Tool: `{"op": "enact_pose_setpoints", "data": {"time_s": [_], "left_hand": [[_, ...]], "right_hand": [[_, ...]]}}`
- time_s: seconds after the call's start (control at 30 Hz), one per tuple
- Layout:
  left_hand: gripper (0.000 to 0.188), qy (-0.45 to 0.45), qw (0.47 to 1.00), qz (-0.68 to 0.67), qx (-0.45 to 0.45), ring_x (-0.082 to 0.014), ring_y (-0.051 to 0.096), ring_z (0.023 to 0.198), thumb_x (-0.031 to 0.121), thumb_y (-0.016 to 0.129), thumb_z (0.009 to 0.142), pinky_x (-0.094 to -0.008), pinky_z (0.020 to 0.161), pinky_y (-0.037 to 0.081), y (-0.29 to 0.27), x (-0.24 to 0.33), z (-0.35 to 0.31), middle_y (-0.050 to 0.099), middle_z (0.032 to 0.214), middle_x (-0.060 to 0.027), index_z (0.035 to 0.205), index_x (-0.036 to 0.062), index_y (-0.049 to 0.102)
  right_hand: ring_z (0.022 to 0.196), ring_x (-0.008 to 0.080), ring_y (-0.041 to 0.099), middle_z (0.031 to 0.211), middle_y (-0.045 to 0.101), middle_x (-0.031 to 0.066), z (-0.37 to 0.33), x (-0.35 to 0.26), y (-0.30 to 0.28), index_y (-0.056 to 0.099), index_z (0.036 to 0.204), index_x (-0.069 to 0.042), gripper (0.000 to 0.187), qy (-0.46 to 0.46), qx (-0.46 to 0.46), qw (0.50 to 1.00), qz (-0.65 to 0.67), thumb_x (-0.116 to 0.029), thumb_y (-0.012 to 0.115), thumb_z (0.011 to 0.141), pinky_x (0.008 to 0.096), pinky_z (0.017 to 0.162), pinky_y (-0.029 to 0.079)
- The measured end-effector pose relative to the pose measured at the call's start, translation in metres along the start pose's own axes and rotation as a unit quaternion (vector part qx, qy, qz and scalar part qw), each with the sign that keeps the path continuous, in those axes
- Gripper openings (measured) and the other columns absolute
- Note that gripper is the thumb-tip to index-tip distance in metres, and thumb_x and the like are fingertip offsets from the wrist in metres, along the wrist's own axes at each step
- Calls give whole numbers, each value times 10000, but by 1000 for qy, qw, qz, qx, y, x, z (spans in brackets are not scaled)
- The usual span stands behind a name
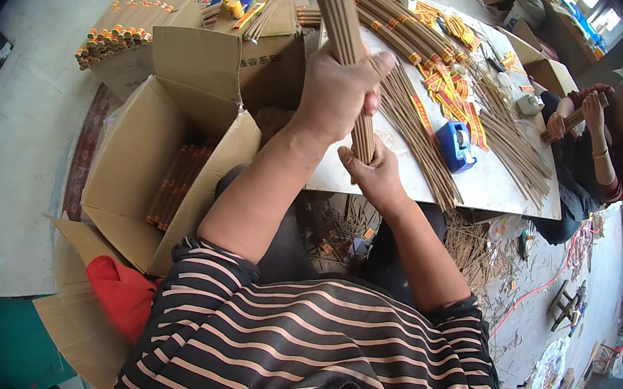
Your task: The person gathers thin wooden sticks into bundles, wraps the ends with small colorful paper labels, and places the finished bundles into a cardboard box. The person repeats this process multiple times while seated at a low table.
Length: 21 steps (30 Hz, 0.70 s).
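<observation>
Right hand (377, 176) and left hand (335, 96) are clamped around a stick bundle (337, 7) over the bench's (494, 194) near side. Left of the bench, an open carton (120, 155) holds banded bundles (178, 187); the bench's near edge is partly bare.

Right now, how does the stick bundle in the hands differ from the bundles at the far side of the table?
Pose: the held bundle stands steeply tilted, gripped by the left hand and right hand; the far bundles lie on the white table.
Bands: no band shows on the held bundle's visible part; the far bundles wear red-and-yellow bands.
Shared: both are thin brown sticks.
</observation>
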<state>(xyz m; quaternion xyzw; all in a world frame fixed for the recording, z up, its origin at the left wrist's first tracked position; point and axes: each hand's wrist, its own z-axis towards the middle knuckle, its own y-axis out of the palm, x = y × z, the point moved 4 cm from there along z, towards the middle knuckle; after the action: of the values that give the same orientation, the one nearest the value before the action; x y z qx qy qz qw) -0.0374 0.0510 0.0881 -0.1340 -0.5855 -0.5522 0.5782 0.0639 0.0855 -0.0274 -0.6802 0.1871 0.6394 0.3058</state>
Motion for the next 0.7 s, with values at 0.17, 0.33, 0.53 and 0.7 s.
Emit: {"op": "enact_pose_setpoints", "data": {"time_s": [0.17, 0.33, 0.53, 0.7], "left_hand": [[221, -80, 992, -89, 38, -109, 453, 396, 55, 647, 797, -264, 364, 377, -7, -12, -3, 457, 493, -8, 684, 74, 457], [232, -165, 984, -63, 21, -102, 445, 383, 84, 662, 798, -252, 353, 372, 12, -43, -51, 451, 491, -7, 700, 82, 452], [216, -120, 992, -38, 31, -84, 415, 351, 97, 648, 819, -219, 330, 346, 24, -27, -64, 431, 494, 5, 759, 79, 441], [224, -83, 996, 26, -6, -66, 406, 360, 95, 651, 814, -211, 334, 332, 25, 10, -56, 427, 502, 15, 738, 80, 441]], "right_hand": [[509, 62, 436, 614, 488, -5, -37, -32, 1, 519, 860, -27, 199, 134, -61, 986, 74, -179, 639, 811, 229, 446, 349], [433, 80, 432, 586, 491, -2, -55, -50, -2, 509, 863, -29, 198, 154, -57, 977, 132, -162, 639, 797, 235, 386, 321], [401, 107, 468, 539, 494, 25, -74, -28, 4, 474, 701, -55, 197, 105, -49, 987, 110, -133, 640, 772, 238, 363, 361], [615, 80, 531, 706, 561, 21, -92, 4, -5, 562, 885, -19, 147, 36, -166, 985, -38, -125, 640, 819, 218, 541, 435]]}}
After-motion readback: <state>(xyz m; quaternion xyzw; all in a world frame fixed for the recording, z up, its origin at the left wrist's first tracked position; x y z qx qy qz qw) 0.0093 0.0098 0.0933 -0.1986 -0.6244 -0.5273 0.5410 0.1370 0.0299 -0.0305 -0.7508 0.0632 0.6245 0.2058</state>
